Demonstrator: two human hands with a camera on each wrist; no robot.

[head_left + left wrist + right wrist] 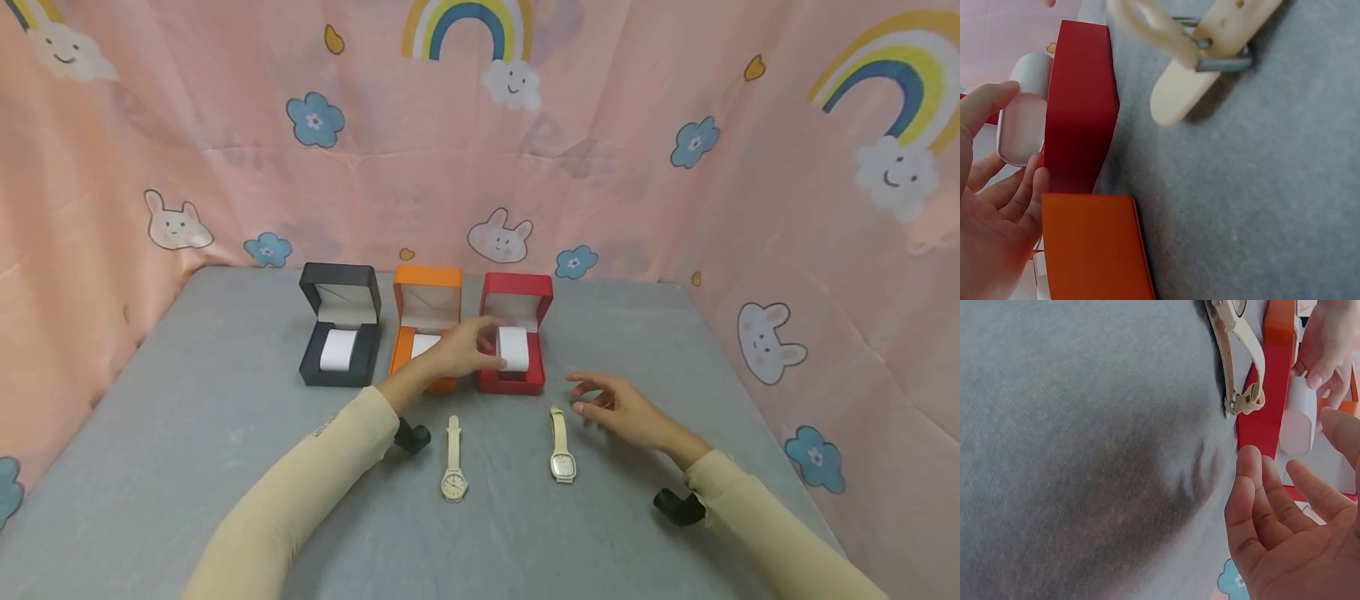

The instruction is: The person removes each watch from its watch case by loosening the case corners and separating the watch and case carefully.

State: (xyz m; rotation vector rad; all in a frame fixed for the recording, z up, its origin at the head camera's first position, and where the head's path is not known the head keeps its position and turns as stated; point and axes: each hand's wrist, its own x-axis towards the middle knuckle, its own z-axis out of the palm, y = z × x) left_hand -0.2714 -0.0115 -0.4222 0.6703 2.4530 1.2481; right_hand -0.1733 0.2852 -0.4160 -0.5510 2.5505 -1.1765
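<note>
Three open watch boxes stand in a row on the grey table [187, 433]: black [341, 333], orange [427, 293] and red [517, 292]. My left hand [497, 350] reaches over the orange box and pinches the white cushion [515, 348] in the red box; the left wrist view shows thumb and fingers around that cushion [1022, 119]. My right hand [588, 398] hovers open just right of the square-faced cream watch [561, 452], holding nothing. A round-faced cream watch [453, 468] lies to its left. The right wrist view shows the open right palm [1285, 512] near the red box [1260, 419].
White cushions sit in the black box [337, 350] and the orange box [423, 343]. A pink cartoon-print curtain [675, 167] closes the table on the back and both sides. Black wrist-camera mounts [411, 436] hang under both sleeves. Bare table lies in front of the watches.
</note>
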